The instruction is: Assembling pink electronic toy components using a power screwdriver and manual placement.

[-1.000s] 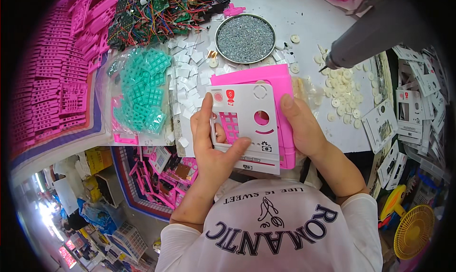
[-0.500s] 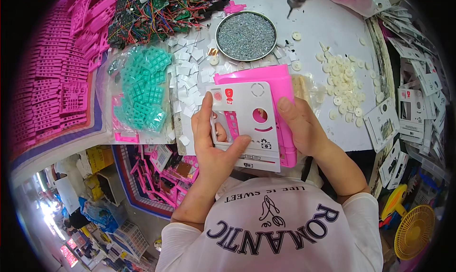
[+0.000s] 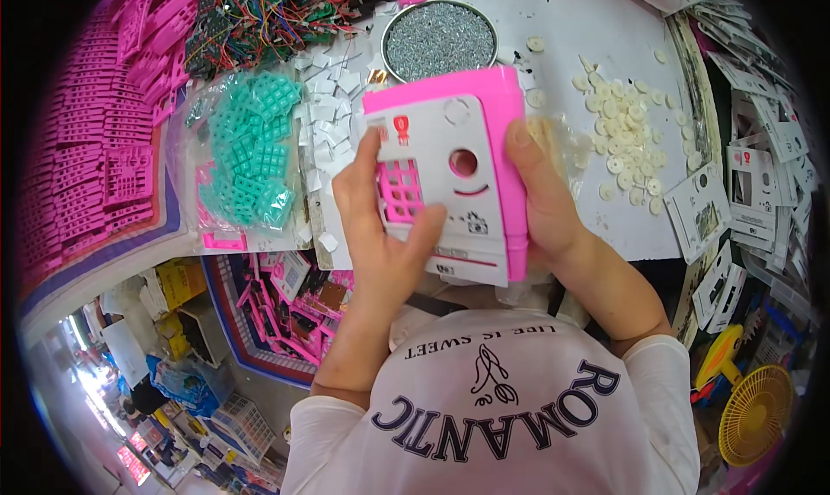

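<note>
White faceplate [image 3: 474, 206] is over the pink housing [image 3: 503, 106], both up in front of the person's chest. Left hand [image 3: 377, 251], half-curled, pinches the plate's left side, thumb on its face. Right hand [image 3: 551, 205] grips the housing's right edge, fingers hidden. Round tray [image 3: 497, 44] lies beyond.

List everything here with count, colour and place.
Case: one, pink, centre
Faceplate: one, white, over case
Metal bits: many, grey, top
Wired boards: many, green, upper left
Keypad pieces: many, teal, left
Plastic parts: many, pink, far left
Paper squares: many, white, left
Discs: many, cream, right
Loose faceplates: many, white, far right
Fan: one, yellow, lower right
Table: one, white, beneath
Clutter: uncounted, mixed, lower left
Shirt: one, white, bottom
Left fingers: several, bare, on faceplate
Right fingers: thumb visible, on case
</note>
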The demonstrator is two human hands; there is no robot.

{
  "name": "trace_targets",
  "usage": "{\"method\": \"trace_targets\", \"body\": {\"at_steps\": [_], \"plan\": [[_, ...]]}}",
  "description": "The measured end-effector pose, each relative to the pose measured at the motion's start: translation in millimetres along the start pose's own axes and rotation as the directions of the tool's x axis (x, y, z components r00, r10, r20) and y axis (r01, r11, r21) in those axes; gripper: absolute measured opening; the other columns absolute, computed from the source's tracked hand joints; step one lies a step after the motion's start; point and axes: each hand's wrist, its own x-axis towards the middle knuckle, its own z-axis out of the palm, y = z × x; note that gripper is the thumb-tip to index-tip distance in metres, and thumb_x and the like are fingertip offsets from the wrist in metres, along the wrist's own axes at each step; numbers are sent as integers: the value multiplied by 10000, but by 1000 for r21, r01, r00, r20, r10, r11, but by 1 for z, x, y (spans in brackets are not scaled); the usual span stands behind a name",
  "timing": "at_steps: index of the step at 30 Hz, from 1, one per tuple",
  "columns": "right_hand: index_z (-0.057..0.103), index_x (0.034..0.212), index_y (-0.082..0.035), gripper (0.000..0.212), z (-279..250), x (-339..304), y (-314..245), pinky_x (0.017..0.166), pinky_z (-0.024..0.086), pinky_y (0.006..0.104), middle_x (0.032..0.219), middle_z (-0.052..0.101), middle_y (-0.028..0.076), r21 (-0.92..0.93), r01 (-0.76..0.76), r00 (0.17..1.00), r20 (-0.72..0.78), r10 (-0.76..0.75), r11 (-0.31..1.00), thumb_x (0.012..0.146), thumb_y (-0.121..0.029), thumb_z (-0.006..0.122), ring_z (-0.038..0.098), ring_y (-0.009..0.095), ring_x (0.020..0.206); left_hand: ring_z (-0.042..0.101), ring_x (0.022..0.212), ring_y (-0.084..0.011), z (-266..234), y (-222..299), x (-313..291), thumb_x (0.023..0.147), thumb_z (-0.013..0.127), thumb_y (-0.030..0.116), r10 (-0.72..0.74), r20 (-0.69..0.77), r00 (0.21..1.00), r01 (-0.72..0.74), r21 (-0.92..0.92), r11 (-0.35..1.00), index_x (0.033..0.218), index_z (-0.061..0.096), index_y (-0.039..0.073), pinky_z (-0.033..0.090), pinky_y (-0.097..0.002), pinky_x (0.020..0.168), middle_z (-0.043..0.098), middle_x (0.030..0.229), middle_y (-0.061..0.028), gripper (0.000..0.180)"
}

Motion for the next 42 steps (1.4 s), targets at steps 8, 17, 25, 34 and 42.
{"method": "trace_targets", "body": {"at_steps": [8,17,25,34,42], "plan": [[461,1436,20,665,5,-31,-8,1025,512,347,1299,644,129,-481,-167,983,-15,182,861,847,-16,767,643,189,1165,504,1173,-264,-12,-13,12,772,769,96,-54,-99,994,56,18,998,1541,393,41,436,-384,1029,451,1261,-143,858],[524,1355,42,447,3,-40,-4,951,597,369,1245,672,153,-330,-139,990,-23,139,934,929,39,660,690,218,1082,606,844,-53,-23,-5,26,1093,491,273,-384,7,923,292,-662,690,1187,591,-4,499,-223,770,671,967,-8,309],[512,1353,61,430,-10,-55,1,975,592,409,1276,650,176,-371,-58,998,-11,57,927,934,72,611,655,255,1169,559,783,-34,-16,-12,25,1079,524,247,-300,47,953,247,-693,677,1120,598,2,474,-218,708,658,926,0,260],[517,1332,76,417,-5,-60,12,968,593,409,1290,638,176,-469,22,1000,1,-24,883,929,70,622,657,260,1163,544,732,-51,-7,-12,46,1104,457,336,-238,-141,961,144,-482,864,946,683,-16,455,-246,656,666,815,-2,447],[482,1357,87,447,1,-53,3,914,610,408,1257,648,192,-516,65,992,-56,-110,854,938,20,621,681,263,1104,562,733,-72,-22,-16,40,1118,366,397,-421,67,905,397,-492,775,954,676,-21,480,-286,673,658,786,-10,545]]}}
